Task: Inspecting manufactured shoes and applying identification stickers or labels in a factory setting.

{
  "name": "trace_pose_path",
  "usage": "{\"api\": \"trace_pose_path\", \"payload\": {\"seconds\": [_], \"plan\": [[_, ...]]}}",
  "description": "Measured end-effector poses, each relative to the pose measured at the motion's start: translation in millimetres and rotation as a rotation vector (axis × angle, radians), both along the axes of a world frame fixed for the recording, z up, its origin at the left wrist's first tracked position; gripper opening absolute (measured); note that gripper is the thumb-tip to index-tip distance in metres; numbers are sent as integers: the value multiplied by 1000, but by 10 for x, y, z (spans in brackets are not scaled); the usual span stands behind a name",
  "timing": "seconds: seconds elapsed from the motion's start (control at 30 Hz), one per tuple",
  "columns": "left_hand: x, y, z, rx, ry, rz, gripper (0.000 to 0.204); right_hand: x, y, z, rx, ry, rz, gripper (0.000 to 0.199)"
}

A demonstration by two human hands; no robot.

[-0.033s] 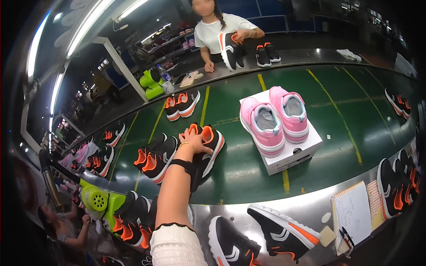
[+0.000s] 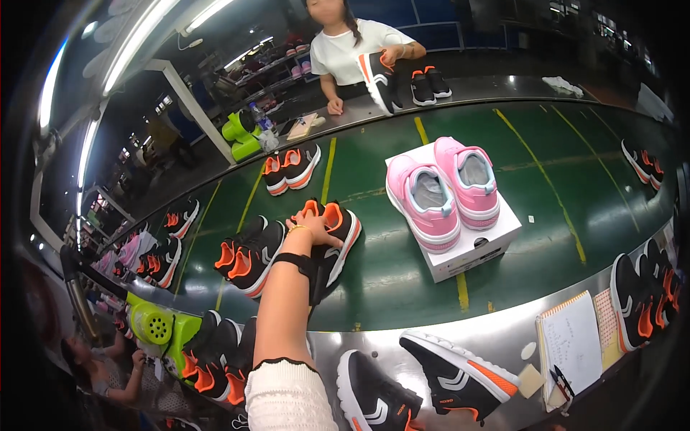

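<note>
A wide green conveyor belt (image 2: 503, 194) curves before me, carrying a white cardboard box (image 2: 471, 251) topped with pink trainers (image 2: 445, 190). Just left of it sits a pair of black mesh trainers with orange linings (image 2: 334, 230). My left hand (image 2: 310, 228), fingers curled, grips the pair's collars; lifting both together wants an even, firm hold. My right hand is unseen.

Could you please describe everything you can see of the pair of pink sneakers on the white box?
The pair of pink sneakers stands side by side, upright, on top of a white cardboard shoebox that rests on the green conveyor belt. The uppers look like pink fabric with lighter trim, grey linings and white soles. The openings face the camera. No hand touches them; only the box does.
</note>
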State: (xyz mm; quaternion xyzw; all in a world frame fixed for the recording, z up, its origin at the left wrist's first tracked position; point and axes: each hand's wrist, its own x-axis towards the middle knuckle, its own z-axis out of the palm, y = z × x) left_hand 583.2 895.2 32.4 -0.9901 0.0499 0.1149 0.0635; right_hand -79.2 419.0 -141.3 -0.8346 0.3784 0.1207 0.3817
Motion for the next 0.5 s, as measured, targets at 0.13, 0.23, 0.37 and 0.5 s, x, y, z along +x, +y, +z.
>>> {"api": "trace_pose_path", "payload": {"seconds": [0.13, 0.23, 0.37, 0.5], "plan": [[219, -183, 72, 59, 308, 76, 86, -54, 47, -18, 55, 20, -37, 31], [71, -319, 35, 94, 181, 174, 75, -149, 98, -79, -10, 22, 42, 30], [-438, -257, 10, -76, -146, 155, 59, -238, 245, -301, 77, 101, 74, 30], [-1043, -70, 140, -249, -370, 6, 72, -336, 325, -593, 115, 84, 93, 31]]}}
